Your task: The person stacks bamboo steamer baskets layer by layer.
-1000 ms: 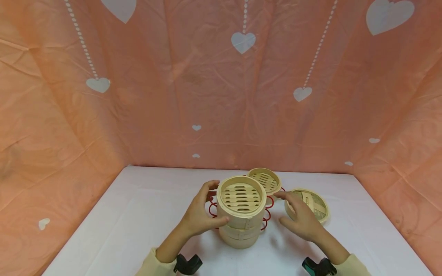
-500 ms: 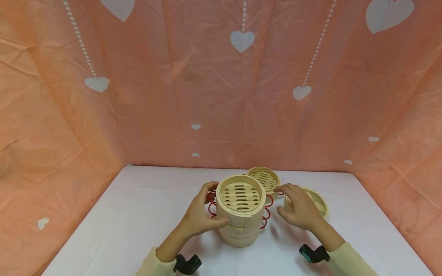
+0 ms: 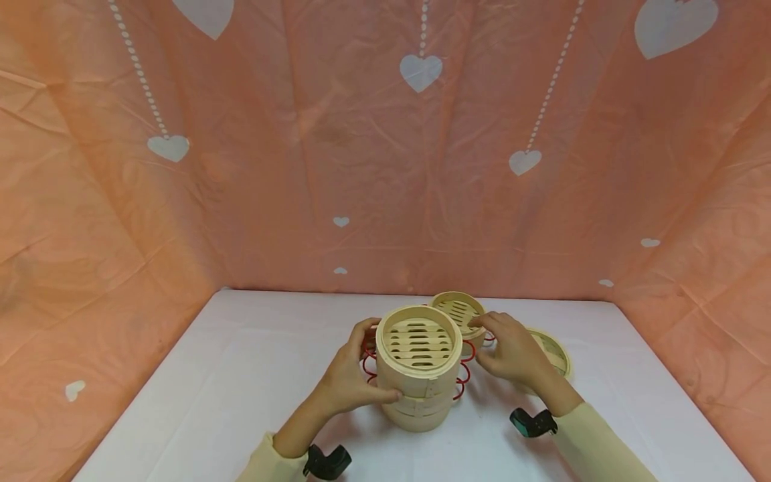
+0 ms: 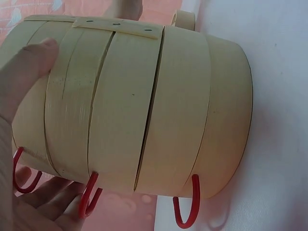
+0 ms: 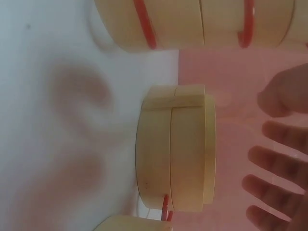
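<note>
Pale bamboo steamer stack (image 3: pixel 418 369), red handles (image 4: pixel 196 192)

We can read no text, label, brand or number on the near bamboo steamer stack (image 3: pixel 418 408), the steamer behind it (image 3: pixel 452 304), the partly hidden round bamboo piece (image 3: pixel 549 349) or the black devices (image 3: pixel 328 463) at the wrists. The only signs we make out are pale heart shapes (image 3: pixel 420 72) on the orange-pink backdrop (image 3: pixel 259 174): in the head view we see three at the ends of dotted lines (image 3: pixel 555 73), two larger ones at the top edge, and smaller ones lower down.
</note>
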Demonstrator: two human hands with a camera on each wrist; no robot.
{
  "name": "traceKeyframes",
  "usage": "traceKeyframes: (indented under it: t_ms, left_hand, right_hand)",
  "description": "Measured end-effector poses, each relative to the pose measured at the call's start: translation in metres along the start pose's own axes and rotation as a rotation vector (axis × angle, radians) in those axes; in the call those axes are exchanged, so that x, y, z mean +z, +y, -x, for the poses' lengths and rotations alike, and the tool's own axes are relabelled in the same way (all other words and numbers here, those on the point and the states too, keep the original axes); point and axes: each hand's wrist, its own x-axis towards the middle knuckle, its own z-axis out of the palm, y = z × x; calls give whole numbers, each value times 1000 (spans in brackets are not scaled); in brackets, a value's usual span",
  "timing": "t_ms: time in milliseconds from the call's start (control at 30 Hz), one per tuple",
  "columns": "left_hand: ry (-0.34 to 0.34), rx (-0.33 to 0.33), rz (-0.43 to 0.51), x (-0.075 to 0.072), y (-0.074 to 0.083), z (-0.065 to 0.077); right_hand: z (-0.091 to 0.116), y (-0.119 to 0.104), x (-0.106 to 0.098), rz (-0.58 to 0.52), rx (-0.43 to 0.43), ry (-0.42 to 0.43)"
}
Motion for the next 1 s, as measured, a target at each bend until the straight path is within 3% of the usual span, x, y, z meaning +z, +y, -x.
traceKeyframes:
  t_ms: [367,700,1000]
  left_hand:
    - [-37,-36,-20,-1,0,-1]
    - [-30,-39,-27,2,-3,-1]
    - [-40,-38,-27,1,-2,-1]
  right_hand:
    - [-13,11,12,-77,51,-68]
    - [-18,14,25,-116,106,-147]
    - [-21,16,28,-129,100,-170]
